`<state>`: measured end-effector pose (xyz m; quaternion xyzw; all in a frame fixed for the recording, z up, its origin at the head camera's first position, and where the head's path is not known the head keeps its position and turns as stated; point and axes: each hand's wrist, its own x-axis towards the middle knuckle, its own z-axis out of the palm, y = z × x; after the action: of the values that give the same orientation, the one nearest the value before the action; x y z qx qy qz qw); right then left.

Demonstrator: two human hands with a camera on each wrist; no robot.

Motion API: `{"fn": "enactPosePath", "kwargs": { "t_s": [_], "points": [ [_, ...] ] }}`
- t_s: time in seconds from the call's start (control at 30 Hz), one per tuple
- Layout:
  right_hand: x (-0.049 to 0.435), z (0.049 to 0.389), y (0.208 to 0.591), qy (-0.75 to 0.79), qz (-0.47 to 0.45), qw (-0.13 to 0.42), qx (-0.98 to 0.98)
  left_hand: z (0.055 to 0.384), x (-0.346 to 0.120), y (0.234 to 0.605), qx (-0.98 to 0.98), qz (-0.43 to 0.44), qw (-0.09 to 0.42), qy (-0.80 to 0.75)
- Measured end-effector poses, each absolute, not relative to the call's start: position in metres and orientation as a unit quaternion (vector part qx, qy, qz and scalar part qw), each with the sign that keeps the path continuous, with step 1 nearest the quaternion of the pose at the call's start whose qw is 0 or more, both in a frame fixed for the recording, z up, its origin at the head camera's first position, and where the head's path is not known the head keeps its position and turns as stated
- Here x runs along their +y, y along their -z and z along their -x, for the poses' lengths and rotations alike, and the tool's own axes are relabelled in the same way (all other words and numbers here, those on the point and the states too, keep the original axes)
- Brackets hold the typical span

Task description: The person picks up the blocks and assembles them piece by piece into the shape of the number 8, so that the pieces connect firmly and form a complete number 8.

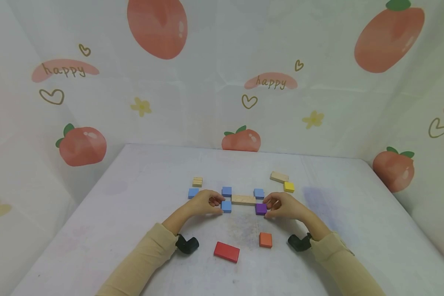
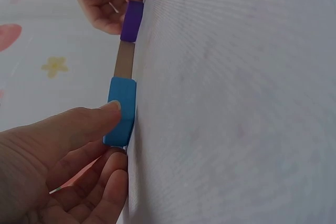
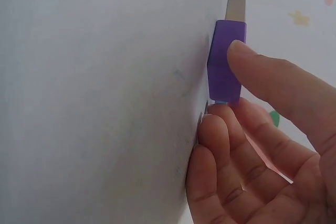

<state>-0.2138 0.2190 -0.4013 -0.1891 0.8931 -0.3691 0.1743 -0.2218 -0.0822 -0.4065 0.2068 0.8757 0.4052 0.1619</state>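
**Both hands on blocks, wooden plank in between**

Left hand [image 1: 206, 202]: grasping the front blue block [image 1: 226, 206] at centre of the frame, thumb on its near face, other fingers curled by its outer end. Right hand [image 1: 286, 205]: grasping the purple block [image 1: 261, 209], slightly right of centre, thumb and fingers placed likewise. Between the two, a touch higher in the frame: natural-wood plank [image 1: 243, 200], lying left to right. Above the gripped pair: rear left blue block [image 1: 227, 191] and rear right blue block [image 1: 259, 193].

Elsewhere on the tabletop [image 1: 151, 164]: outer blue block [image 1: 193, 193] just beside the left hand, ridged wooden block [image 1: 197, 181] just above it. Up and right of centre: plain wooden block [image 1: 279, 177], with yellow block [image 1: 289, 187] at its lower right end. Lower centre: red block [image 1: 227, 252], set at an angle; orange block [image 1: 265, 240] to its right.

Readable text: "happy" in brown script on the backdrop [image 1: 207, 102], once upper left, once right of centre, each over a pink smear. Also printed there: hearts, yellow flowers, red fruit.
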Motion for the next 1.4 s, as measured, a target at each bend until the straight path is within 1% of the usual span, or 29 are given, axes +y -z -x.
{"fn": "enactPosePath", "kwargs": {
  "t_s": [0.43,0.63,0.93,1.4],
  "points": [
    [0.231,0.205,0.397,0.356,0.197,0.133,0.904,0.222,-0.082,0.407,0.878,-0.201,0.165,-0.403],
    [0.235,0.197,0.393,0.349,0.216,0.114,0.905,0.221,-0.082,0.406,0.878,-0.201,0.162,-0.403],
    [0.235,0.187,0.387,0.348,0.208,0.137,0.904,0.222,-0.082,0.407,0.879,-0.200,0.161,-0.401],
    [0.237,0.170,0.396,0.376,0.255,0.171,0.874,0.223,-0.083,0.408,0.880,-0.214,0.155,-0.395]
  ]
}}
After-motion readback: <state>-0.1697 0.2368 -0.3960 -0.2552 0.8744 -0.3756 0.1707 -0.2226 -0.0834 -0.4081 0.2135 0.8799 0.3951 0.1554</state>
